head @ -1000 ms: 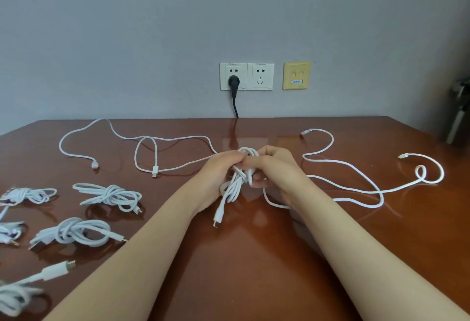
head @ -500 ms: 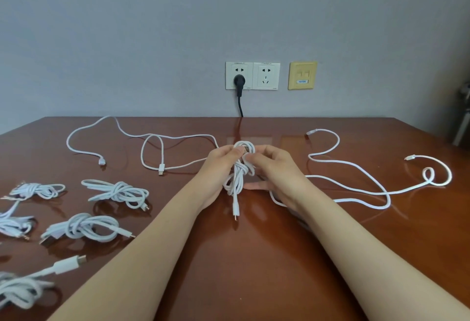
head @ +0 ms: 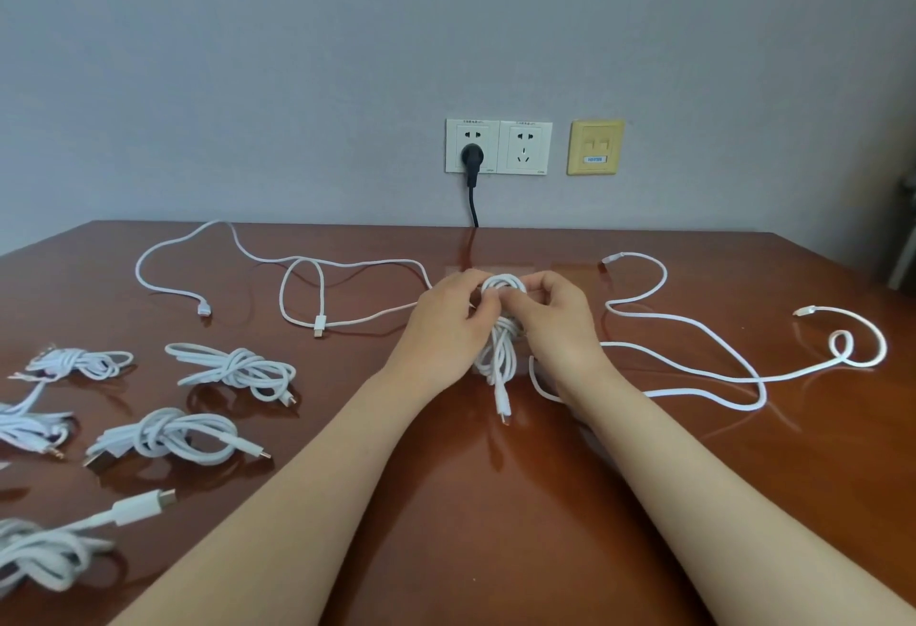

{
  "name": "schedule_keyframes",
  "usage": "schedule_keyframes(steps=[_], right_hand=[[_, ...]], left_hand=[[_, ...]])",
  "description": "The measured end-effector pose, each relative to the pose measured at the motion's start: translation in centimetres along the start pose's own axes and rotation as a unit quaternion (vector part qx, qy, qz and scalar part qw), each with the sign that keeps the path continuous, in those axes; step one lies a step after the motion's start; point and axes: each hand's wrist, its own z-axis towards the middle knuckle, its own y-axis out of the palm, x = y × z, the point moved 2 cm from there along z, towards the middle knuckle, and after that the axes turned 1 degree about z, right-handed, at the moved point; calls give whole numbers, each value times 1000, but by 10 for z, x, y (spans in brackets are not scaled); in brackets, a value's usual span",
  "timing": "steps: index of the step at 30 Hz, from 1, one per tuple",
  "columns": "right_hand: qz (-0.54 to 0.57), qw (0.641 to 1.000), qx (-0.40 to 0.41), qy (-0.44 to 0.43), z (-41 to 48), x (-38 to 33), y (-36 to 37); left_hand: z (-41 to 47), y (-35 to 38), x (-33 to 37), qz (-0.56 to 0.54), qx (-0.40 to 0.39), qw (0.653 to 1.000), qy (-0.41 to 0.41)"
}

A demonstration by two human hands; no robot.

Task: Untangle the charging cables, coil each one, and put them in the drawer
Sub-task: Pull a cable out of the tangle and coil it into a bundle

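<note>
Your hands have carried the coiled white charging cable (head: 498, 353) slightly rightward. Curled fingers of your left hand (head: 441, 323) and right hand (head: 560, 323) pinch its top loop above the glossy brown wooden table (head: 495, 501).

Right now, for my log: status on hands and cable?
Left hand and right hand pinch the coiled cable. Loose cables flank it. Drawer unseen.

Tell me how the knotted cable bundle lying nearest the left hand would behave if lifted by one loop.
The bundle would probably stay together, since a wrap binds its middle. Its loops look soft, so they would likely sag, and the free plug end would dangle. On the glossy table a push should slide it.
</note>
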Motion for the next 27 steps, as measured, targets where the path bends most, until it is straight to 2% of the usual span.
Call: schedule_keyframes(steps=[4,9,12,18,21,23,27], right_hand=[[-6,1000,-12,-15,-3,-4,1],[72,989,-124,49,-8,-5,10],[74,991,-104,44,-9,-2,9],[103,987,-82,96,-11,-8,-3],[120,981,-68,134,-9,-9,-7],[138,975,-51,165,-5,-7,-10],[179,966,-49,182,-3,-3,-12]], left_hand=[[2,1,2,-38,31,998,-44],[3,-3,-5,-38,66,995,-72],[2,-4,-3,-39,57,996,-54],[4,-5,0,-19,30,998,-45],[3,-7,-3,-24,-28,998,-55],[0,-7,-1,15,-84,996,-30],[-6,-5,1,224,-117,965,66]])
